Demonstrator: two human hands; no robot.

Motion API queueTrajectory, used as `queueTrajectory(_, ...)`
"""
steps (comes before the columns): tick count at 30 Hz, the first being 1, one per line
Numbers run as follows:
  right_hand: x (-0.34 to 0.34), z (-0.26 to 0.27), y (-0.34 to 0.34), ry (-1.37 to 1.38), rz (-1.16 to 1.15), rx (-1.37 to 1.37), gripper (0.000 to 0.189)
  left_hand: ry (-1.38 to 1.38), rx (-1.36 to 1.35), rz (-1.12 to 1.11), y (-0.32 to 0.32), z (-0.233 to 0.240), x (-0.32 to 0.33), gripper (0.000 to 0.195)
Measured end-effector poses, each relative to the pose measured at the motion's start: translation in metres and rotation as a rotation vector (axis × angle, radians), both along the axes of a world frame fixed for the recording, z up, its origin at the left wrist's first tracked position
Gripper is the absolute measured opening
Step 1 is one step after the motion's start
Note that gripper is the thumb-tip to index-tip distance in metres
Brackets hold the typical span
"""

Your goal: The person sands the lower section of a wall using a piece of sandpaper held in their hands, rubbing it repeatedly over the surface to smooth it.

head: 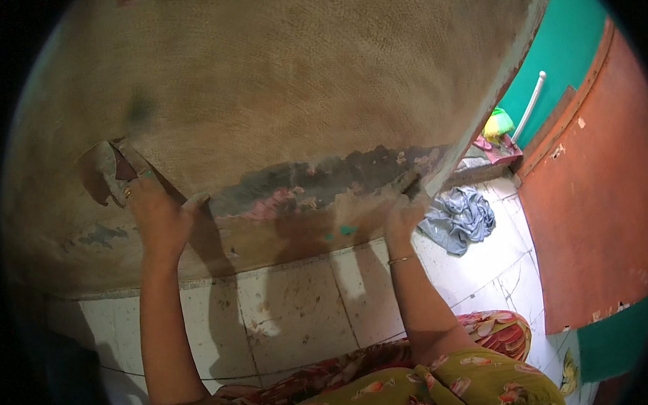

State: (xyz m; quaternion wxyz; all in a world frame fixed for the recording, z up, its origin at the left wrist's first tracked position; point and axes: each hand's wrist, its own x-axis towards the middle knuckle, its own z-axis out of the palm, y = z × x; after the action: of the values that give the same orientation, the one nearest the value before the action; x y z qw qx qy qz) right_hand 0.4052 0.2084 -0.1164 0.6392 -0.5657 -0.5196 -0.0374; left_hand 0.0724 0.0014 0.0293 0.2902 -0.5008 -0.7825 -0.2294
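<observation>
My left hand [155,208] is against the brown plastered wall [309,85]. Under its fingers is a torn, curled brown sheet [95,170] that looks like sandpaper, with a paler back. A ring sits on one finger, and the thumb is spread to the right. Low on the wall, near its right-hand corner, my right hand [404,213] touches the surface; its fingers are dusty and blurred, and whether they hold anything is unclear. Between both hands runs a rough dark patch [323,178] where the coating has come off, with a pink area at its lower left.
White floor tiles [295,310], spotted with dirt, meet the wall's foot. A crumpled grey cloth [458,219] lies on the floor beyond the corner. Behind it are a pink dustpan [499,151], a green-yellow item [498,122] and a white rod [529,107]. An orange-brown panel [586,193] stands right.
</observation>
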Motion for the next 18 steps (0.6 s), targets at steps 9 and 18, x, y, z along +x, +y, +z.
queueTrajectory(9,0.010,-0.008,0.001,0.157,0.124,-0.114,0.030,-0.139,-0.024,0.059,0.000,0.005,0.004,0.093)
queueTrajectory(18,0.031,-0.021,0.008,0.159,0.173,-0.275,0.029,0.027,0.081,0.011,0.001,0.004,0.008,0.083)
